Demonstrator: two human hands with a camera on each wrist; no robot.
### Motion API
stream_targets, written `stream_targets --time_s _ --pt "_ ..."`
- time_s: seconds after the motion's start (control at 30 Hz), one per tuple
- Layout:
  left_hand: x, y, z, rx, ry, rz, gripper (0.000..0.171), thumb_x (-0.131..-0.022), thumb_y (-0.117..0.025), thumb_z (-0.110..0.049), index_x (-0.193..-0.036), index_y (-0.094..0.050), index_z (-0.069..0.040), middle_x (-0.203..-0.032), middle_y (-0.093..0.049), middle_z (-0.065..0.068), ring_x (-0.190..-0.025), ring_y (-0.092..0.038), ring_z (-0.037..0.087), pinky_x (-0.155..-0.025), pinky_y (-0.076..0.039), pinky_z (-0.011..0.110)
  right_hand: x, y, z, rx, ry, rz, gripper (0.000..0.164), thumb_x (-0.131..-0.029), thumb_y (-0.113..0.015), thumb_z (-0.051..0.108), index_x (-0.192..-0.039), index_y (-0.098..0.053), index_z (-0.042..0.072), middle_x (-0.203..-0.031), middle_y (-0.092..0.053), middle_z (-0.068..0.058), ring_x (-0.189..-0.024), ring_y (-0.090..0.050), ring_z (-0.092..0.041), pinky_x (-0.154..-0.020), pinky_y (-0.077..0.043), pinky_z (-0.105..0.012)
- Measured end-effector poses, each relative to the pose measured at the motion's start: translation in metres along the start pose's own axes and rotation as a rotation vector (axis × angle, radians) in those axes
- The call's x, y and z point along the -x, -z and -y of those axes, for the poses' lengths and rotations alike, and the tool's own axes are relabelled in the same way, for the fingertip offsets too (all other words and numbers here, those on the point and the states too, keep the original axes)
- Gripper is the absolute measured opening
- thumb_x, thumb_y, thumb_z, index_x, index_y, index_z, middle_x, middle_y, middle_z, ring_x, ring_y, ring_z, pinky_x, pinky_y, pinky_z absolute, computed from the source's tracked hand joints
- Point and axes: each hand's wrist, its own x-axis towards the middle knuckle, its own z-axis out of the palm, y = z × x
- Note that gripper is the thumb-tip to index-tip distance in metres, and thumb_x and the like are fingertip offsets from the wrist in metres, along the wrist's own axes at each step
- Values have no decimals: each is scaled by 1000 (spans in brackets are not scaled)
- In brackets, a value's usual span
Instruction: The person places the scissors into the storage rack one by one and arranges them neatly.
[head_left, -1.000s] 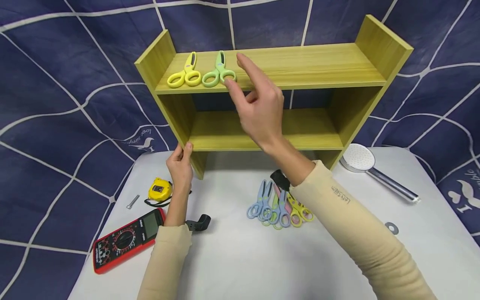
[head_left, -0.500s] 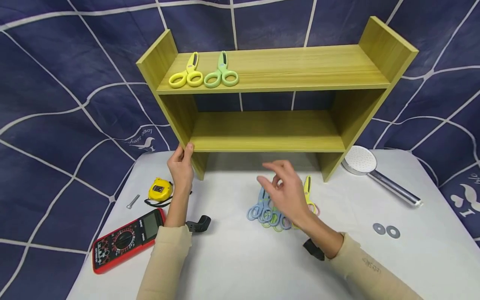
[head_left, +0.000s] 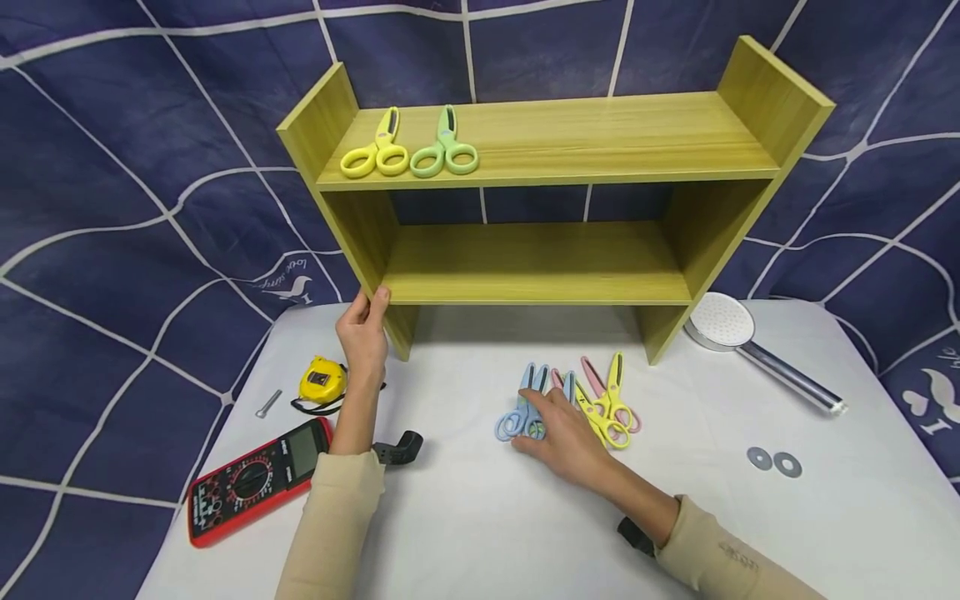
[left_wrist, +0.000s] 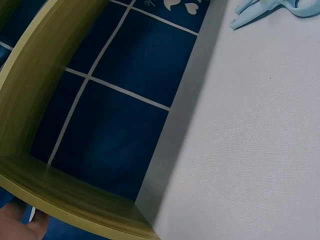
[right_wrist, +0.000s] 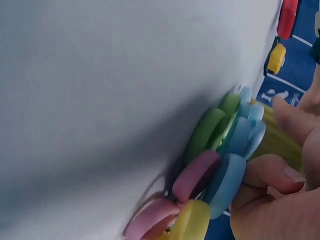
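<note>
My left hand (head_left: 363,337) grips the lower left side panel of a wooden shelf (head_left: 540,287), thumb in front; its fingertips (left_wrist: 25,227) show at the panel edge in the left wrist view. Below the shelf my right hand (head_left: 566,437) is over a pile of scissors, thumb and forefinger apart above the light-blue scissors (head_left: 512,422). In the right wrist view its curled fingers lie close against a blue handle (right_wrist: 227,185); contact is hard to tell. Yellow scissors (head_left: 617,387) and pink scissors (head_left: 592,375) lie beside it. Green handles (right_wrist: 206,134) are among the pile.
Yellow scissors (head_left: 375,156) and green scissors (head_left: 445,154) lie on the top shelf board. At left are a tape measure (head_left: 322,380), a bolt (head_left: 267,403) and a red multimeter (head_left: 258,482). At right are a shower head (head_left: 720,322) and two washers (head_left: 787,464).
My right hand has come down from beside the green scissors on the top board to the scissors pile on the table. The left hand has stayed on the shelf's side panel.
</note>
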Motion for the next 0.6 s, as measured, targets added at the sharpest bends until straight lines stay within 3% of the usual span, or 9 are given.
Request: stream_targets --time_s 0.2,0.37,0.53,0.6 --pt "1 0 1 8 1 -8 39 -97 -65 -22 -133 -61 -8 -128 -65 10 -111 -62 16 -100 -47 31 -5 2 -2 27 -5 64 60 -79 -83 15 -133 -59 4 -95 -59 -4 -75 -48 -12 -61 -44 -27" --pt "0 -1 2 20 -7 -2 39 -97 -65 -23 -133 -61 -8 -129 -64 10 -112 -62 16 -100 -47 31 -6 3 -5 37 6 83 54 -82 -79 13 -132 -60 3 -106 -67 -12 -88 -60 -18 -73 -51 -37" --pt "1 -1 3 29 -2 -10 39 -97 -66 -21 -132 -62 -6 -127 -65 12 -110 -63 16 -100 -48 31 -3 2 -8 -3 10 42 54 -84 -78 15 -133 -60 3 -126 -64 -17 -114 -60 -31 -94 -50 -46" --pt "0 -1 2 32 -3 -12 38 -97 -65 -21 -132 -62 -6 -127 -65 12 -110 -63 16 -100 -48 31 -1 3 -9 -21 16 -5 54 -84 -79 15 -133 -61 4 -127 -64 -16 -116 -60 -31 -94 -50 -46"
